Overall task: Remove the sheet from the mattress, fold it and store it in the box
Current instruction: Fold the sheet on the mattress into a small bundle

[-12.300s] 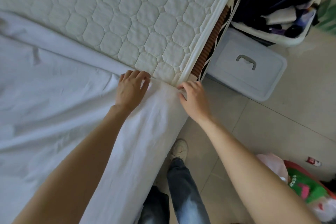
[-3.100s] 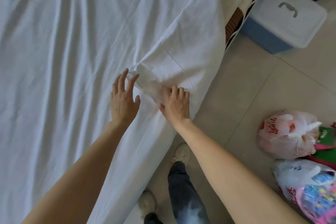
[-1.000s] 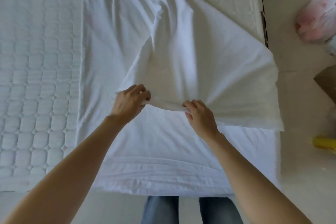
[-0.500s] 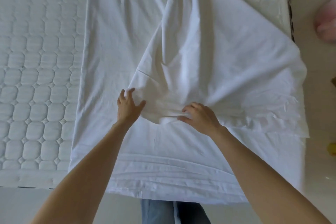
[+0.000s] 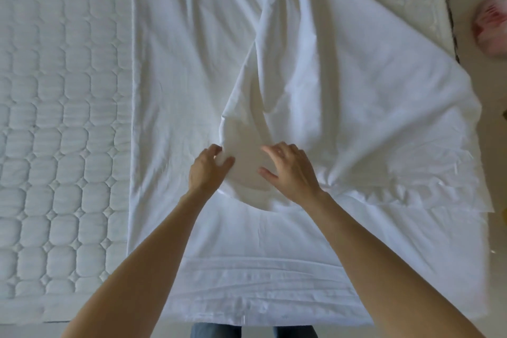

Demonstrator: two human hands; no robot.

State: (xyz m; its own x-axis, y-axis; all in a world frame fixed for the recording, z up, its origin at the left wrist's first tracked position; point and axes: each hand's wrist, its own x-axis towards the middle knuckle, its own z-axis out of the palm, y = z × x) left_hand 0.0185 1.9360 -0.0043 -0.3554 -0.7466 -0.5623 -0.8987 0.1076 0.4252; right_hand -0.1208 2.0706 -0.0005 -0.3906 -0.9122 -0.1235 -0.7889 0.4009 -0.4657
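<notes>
The white sheet [image 5: 315,85] lies loose and partly doubled over on the quilted white mattress [image 5: 60,107], covering its middle and right part. A rounded fold of the upper layer sits near me. My left hand [image 5: 207,171] pinches the left edge of that fold between thumb and fingers. My right hand [image 5: 288,173] lies on top of the fold with its fingers spread and slightly bent, pressing the cloth down. The storage box is out of view.
The mattress's near edge runs along the bottom of the view, with my legs in jeans [image 5: 252,331] below it. To the right is pale floor with a pink-and-white plastic bag [image 5: 492,25] beyond the bed's right side.
Over the last second both hands let the lifted fold settle onto the sheet. My right hand went from gripping the edge to lying on top; my left hand pinches the fold's left edge again.
</notes>
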